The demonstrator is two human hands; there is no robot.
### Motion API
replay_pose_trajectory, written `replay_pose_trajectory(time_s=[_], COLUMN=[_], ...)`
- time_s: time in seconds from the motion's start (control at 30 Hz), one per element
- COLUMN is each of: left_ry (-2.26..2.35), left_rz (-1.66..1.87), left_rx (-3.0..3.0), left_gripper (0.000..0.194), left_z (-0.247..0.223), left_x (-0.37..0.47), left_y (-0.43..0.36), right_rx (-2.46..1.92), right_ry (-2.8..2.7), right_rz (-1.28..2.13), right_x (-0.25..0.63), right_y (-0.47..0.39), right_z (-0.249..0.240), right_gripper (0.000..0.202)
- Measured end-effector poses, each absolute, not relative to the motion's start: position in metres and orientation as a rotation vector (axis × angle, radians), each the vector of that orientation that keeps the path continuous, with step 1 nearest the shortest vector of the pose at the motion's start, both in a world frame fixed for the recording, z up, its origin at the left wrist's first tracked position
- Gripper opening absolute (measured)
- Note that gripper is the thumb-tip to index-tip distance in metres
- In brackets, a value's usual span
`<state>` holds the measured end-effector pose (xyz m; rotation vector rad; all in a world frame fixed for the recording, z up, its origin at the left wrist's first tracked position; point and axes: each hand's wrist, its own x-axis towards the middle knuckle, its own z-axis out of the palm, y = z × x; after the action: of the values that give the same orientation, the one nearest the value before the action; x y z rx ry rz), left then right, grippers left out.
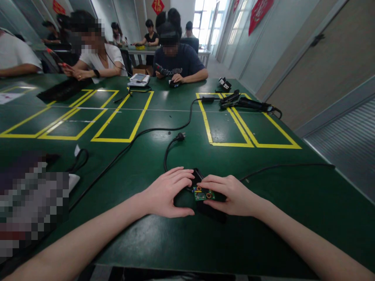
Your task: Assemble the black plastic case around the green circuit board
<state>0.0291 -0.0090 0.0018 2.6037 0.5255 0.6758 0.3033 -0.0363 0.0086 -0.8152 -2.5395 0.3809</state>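
The right hand point(234, 195) has its grip closed on the board point(200, 197), thumb at the near edge and fingers at the far edge; this edge hold presumably leaves the coils point(208, 196) facing up and unpressed. The left hand point(168, 191) is partly open, thumb well apart from its fingers; the fingertips reach the black case point(198, 174) just beyond the board, probably to steady it, though firm contact cannot be confirmed. The board sits between the hands, over the near part of the table point(140, 242), likely for close view; the plug point(180, 136) lies beyond the left hand, its cord bent, apparently out of the fingers' way.
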Motion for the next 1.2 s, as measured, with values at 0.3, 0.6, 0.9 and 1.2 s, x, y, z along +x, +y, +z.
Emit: replay_pose_trajectory(time_s=[0.3, 0.6, 0.9, 1.2], left_ry=[0.666, 0.629, 0.67, 0.657], left_rz=[0.566, 0.623, 0.575, 0.601], left_rx=[2.67, 2.684, 2.609, 2.533], left_gripper=[0.03, 0.025, 0.039, 0.044], left_z=[0.006, 0.001, 0.008, 0.008], left_x=[0.029, 0.03, 0.022, 0.02], left_y=[-0.009, -0.007, 0.002, 0.005], right_rx=[-0.755, -0.663, -0.664, -0.762], right_ry=[-2.406, -2.401, -2.402, -2.312], right_rz=[0.181, -0.061, 0.025, 0.016], right_x=[0.309, 0.303, 0.285, 0.254], right_y=[-0.026, -0.029, -0.025, -0.02], right_z=[0.002, -0.004, -0.008, -0.004], right_gripper=[0.037, 0.038, 0.03, 0.012])
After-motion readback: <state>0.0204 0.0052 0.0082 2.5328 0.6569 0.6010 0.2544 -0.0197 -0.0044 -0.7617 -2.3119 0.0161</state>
